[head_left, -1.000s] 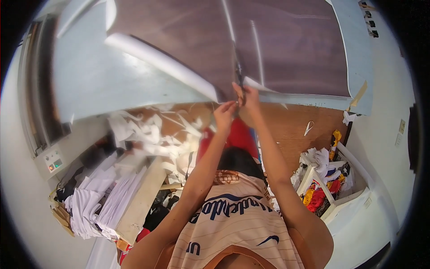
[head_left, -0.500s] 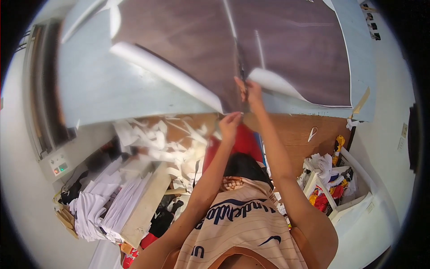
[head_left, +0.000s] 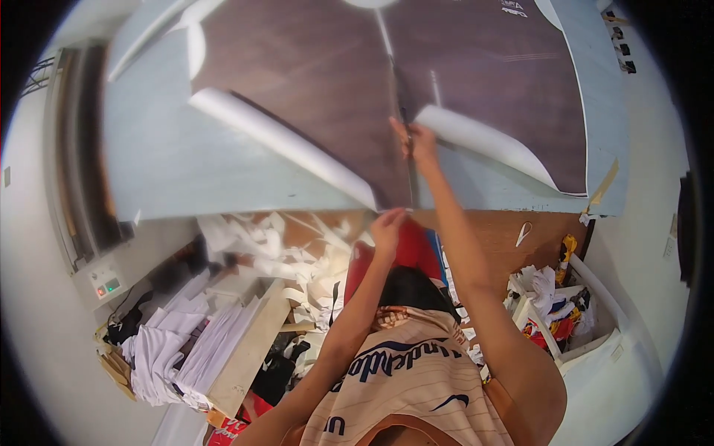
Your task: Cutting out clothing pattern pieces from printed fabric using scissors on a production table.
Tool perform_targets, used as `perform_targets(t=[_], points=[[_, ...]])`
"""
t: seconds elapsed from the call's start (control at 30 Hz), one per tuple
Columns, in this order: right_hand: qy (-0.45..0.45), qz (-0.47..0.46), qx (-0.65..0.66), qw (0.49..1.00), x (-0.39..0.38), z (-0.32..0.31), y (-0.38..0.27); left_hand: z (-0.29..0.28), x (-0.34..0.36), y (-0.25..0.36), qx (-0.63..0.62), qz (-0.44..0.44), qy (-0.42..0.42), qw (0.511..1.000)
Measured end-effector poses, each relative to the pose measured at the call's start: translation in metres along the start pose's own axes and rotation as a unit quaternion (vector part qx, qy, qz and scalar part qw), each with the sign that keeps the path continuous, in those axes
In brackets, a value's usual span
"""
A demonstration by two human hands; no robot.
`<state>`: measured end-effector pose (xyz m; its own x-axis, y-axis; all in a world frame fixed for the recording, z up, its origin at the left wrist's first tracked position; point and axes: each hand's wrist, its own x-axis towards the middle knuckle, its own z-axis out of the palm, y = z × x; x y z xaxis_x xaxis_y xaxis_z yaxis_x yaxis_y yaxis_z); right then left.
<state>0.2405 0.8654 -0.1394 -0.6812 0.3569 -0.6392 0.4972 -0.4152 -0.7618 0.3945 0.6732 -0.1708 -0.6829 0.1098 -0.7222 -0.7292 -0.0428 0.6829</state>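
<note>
A large dark brown printed sheet [head_left: 297, 97] with a white back lies on the pale blue table, parted by a slit that runs up from the near edge. In the slit, my right hand [head_left: 416, 141] is closed around a pair of scissors [head_left: 404, 115], blades pointing away from me. The right-hand part's corner [head_left: 483, 141] curls over, showing white, beside that hand. On the left, another long edge [head_left: 282, 149] is rolled up white. My left hand [head_left: 388, 229] pinches the near tip of the left-hand part at the table edge.
The blue table [head_left: 149, 163] spans the far side. White scraps [head_left: 297, 253] pile below its edge. Folded white cloth [head_left: 163, 334] fills a box on the left; a bin [head_left: 565, 327] of mixed scraps stands right. A control box [head_left: 106, 282] with lit displays is at far left.
My right hand and the scissors have moved farther up the sheet, away from the near edge. The right corner is curled back more. The whole view has shifted slightly.
</note>
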Motion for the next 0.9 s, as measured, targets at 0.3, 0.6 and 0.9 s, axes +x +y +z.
perform_targets(t=[0.3,0.6,0.9], points=[[0.012,-0.022,-0.030,0.999,0.051,0.014,-0.040,0.008,0.010,0.008,0.010,0.003,0.015,1.000],[0.015,-0.053,0.017,0.998,0.100,0.036,-0.074,0.005,0.019,0.019,-0.006,-0.058,0.019,0.998],[-0.003,-0.069,-0.040,0.997,0.158,0.036,-0.086,0.008,0.023,0.022,0.028,-0.010,0.016,0.999]])
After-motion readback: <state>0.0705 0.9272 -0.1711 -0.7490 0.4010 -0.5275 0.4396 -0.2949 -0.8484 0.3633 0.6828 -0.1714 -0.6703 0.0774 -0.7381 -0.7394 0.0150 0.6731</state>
